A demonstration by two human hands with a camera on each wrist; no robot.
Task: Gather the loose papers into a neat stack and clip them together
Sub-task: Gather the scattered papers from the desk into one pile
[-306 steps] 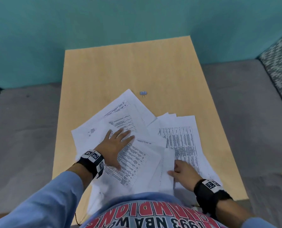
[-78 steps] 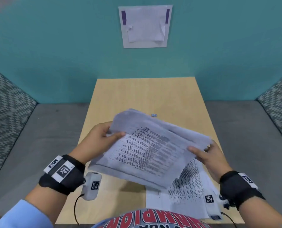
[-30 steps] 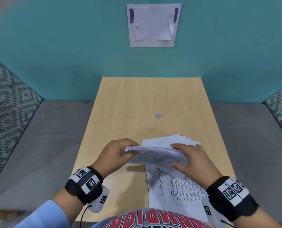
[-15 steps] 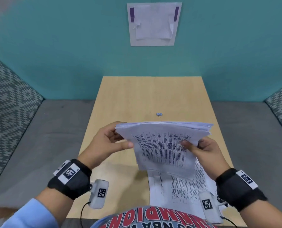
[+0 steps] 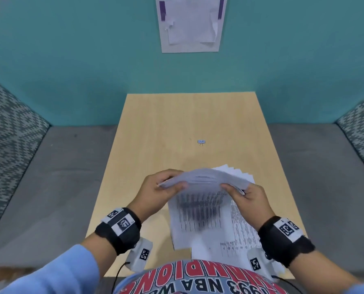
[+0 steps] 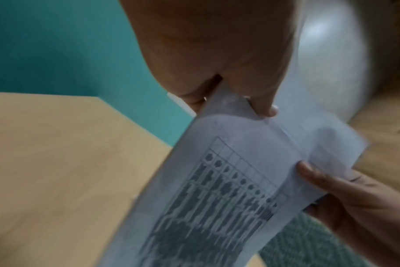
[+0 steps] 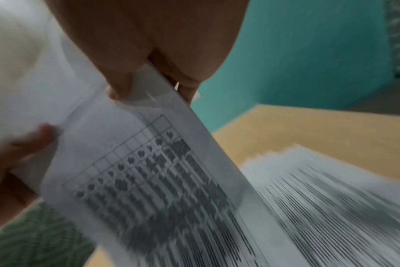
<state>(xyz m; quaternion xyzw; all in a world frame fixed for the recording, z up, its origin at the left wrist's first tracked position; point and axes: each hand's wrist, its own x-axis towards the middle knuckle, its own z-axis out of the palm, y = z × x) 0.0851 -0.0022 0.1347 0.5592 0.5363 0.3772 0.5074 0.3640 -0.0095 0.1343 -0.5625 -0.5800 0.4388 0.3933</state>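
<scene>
I hold a bundle of printed papers upright over the near part of the wooden table. My left hand pinches its top left corner, thumb in front. My right hand pinches the top right corner. In the left wrist view the left hand grips the papers at their edge; the right wrist view shows the right hand gripping the papers likewise. More sheets lie flat on the table under the bundle. A small binder clip lies alone mid-table, well beyond both hands.
A sheet taped with purple strips hangs on the teal wall. Grey cushioned seating flanks the table on both sides, with patterned cushions at the far left and right.
Over the last second the bundle rose upright, then dropped again with its lower edge down toward the sheets on the table; it is blurred with motion. Both hands kept their hold.
</scene>
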